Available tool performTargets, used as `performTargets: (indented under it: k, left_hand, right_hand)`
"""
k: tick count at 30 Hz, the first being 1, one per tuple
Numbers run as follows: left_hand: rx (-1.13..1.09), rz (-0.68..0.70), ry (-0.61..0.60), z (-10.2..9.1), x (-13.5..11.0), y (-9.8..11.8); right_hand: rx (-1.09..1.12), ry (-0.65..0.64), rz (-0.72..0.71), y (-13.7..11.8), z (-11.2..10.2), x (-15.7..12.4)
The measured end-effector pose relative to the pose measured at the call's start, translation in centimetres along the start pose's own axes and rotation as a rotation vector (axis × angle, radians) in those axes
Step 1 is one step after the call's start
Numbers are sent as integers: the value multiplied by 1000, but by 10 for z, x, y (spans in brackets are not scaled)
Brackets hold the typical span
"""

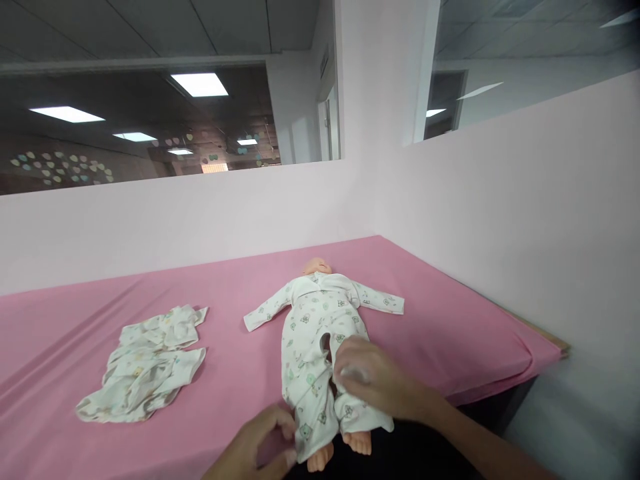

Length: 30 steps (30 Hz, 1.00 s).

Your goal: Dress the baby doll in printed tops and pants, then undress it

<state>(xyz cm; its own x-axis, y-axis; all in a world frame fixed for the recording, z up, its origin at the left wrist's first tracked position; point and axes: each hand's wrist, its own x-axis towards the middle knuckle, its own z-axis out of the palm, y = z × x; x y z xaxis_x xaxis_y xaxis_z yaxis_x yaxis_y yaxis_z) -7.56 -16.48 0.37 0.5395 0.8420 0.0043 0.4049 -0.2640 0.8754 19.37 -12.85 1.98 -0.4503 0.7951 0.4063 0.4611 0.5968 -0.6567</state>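
A baby doll [317, 266] lies on its back on the pink-covered table, head toward the wall. It wears a white long-sleeved top [323, 283] with a small print and matching trousers [305, 353]. An oval gap shows at the crotch of the trousers, and the doll's bare feet [357, 442] stick out of the hems. At the lower left trouser leg is my left hand [263, 443], thumb and fingers curved and apart, with the tips at the cloth edge. My right hand [373, 380] is closed on the other trouser leg near the knee, slightly blurred, its fingertips partly hidden.
Left of the doll, a crumpled set of printed white baby clothes [145, 367] lies on the pink cover [230, 380]. White walls [500, 220] with windows stand behind and to the right. The table's right edge [545, 357] ends near the wall.
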Motion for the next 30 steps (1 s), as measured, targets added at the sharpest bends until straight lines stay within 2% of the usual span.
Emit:
performTargets:
  k: [3,6,8,9,11,13,17,22,26,30]
  left_hand:
    - [-31,-74,80,-23,24,20]
    - [73,-72,349,-47,81,19]
    - [87,-124,554,-59,128,10]
    - [74,-120,587,-63,150,4]
    - [33,-108,550,-68,187,-7]
    - [34,-77,496,-70,211,-15]
    - [77,-94,479,-71,224,-23]
    - [119,-99,447,-76,220,-30]
    - [199,-76,481,-78,221,-33]
    - [308,2,521,-80,218,-32]
  right_hand:
    - [-30,270,211,41,-21,21]
    - [-33,452,378,88,-35,50]
    - [-15,496,411,109,-38,69]
    - [-8,503,406,116,-37,78]
    - [-1,497,365,122,-31,92]
    - [-7,489,313,123,-23,101]
    - [-38,547,259,127,-15,108]
    - [-18,657,255,132,-31,104]
    - [-35,659,178,112,-37,93]
    - [-120,608,65,97,-26,80]
